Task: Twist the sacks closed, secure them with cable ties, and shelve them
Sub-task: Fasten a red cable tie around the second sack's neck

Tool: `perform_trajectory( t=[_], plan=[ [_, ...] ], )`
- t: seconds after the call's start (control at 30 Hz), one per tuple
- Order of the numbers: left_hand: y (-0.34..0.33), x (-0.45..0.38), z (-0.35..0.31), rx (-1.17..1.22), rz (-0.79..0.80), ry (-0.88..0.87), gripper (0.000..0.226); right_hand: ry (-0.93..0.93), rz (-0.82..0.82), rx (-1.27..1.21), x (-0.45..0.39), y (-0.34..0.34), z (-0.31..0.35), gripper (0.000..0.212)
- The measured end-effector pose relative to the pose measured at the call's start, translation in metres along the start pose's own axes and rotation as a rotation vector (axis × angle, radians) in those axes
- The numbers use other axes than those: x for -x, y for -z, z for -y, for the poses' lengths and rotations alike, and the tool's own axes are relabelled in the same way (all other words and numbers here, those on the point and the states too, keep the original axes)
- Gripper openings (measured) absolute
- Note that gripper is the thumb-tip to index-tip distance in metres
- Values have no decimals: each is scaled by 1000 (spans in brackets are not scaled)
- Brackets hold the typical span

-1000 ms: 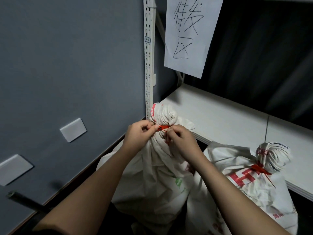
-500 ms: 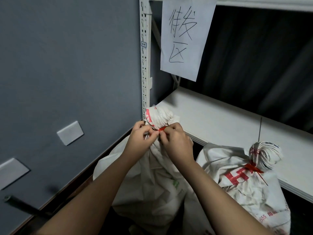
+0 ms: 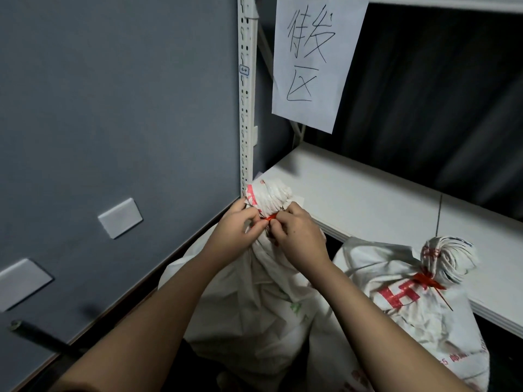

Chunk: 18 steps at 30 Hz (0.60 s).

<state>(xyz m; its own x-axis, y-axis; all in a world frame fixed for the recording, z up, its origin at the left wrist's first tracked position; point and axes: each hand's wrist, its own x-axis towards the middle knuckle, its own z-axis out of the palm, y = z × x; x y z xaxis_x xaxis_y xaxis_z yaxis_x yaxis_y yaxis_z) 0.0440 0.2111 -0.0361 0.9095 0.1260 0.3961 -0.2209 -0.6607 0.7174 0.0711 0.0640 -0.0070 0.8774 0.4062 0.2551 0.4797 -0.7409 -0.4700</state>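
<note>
Together, the left hand (image 3: 236,232) and right hand (image 3: 297,237) pinch a red cable tie (image 3: 271,217) around the twisted neck of a white sack (image 3: 254,301), which stands below the shelf's (image 3: 368,199) front left corner. Beside it, a second sack (image 3: 418,321), already tied, sits under the shelf's front edge.

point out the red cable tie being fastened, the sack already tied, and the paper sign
red cable tie (image 3: 271,216), head view, strip between the hands
tied sack (image 3: 418,315), head view, its body
paper sign (image 3: 311,60), head view, sheet's middle
</note>
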Motion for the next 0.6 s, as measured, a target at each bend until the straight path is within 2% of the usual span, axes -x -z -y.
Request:
perform_trajectory(
  t=[0.17,0.4,0.6],
  plan=[
    [4,-6,2,73,21,11,32,-25,-64,-206,2,-6,-5,24],
    [2,-9,5,167,38,86,30,-54,-133,-343,7,-16,-11,23],
    [1,-8,5,258,77,111,26,-82,-165,-616,11,-21,-11,25]
  ],
)
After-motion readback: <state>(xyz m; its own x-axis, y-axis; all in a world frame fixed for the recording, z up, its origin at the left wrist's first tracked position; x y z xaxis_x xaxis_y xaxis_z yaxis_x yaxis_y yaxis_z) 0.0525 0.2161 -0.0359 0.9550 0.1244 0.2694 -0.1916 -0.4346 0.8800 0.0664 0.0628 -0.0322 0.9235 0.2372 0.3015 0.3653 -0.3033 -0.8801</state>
